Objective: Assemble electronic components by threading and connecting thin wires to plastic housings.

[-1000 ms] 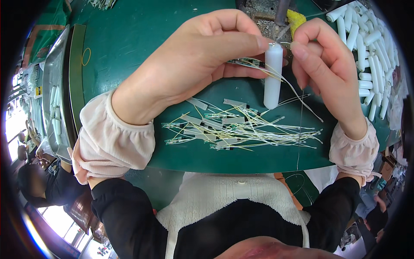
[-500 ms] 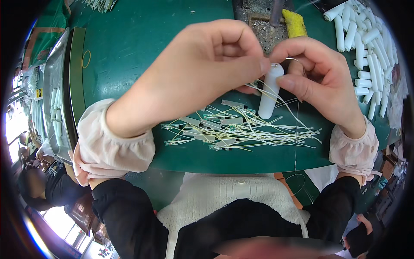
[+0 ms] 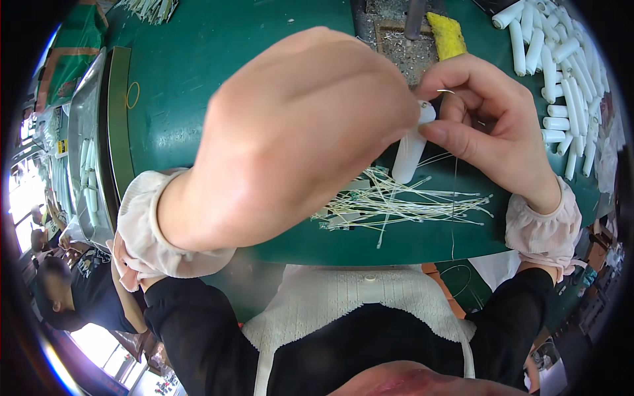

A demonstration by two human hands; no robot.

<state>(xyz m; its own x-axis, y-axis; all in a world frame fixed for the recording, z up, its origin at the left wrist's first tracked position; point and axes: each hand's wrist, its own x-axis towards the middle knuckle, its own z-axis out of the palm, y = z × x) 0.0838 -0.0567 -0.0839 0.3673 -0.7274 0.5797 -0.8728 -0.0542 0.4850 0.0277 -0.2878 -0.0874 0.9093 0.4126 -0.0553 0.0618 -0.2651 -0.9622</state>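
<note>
Nearest, a cream apron point(image 3: 370, 280) is seen below the edge of the green desk point(image 3: 310, 249). On the desk, a pile of thin-wired circuit strips point(image 3: 422, 201) is partly covered by the left hand point(image 3: 297, 132), whose back is turned to the camera; its fingers are hidden, so whether anything is gripped there cannot be told. A white cylinder point(image 3: 409, 158) is held, tilted, near its upper end by the thumb and fingers of the right hand point(image 3: 495, 129); its left side is partly blocked by the left hand. A thin curved wire point(image 3: 446, 91) is seen at the right fingers, its ends hard to trace. Beyond, a yellow sponge point(image 3: 447, 36) is set beside a metal rod point(image 3: 414, 20) cut off by the upper rim. White cylinders are heaped point(image 3: 571, 86) at far right, and a bundle of pale strips point(image 3: 152, 8) is cropped at upper left.
</note>
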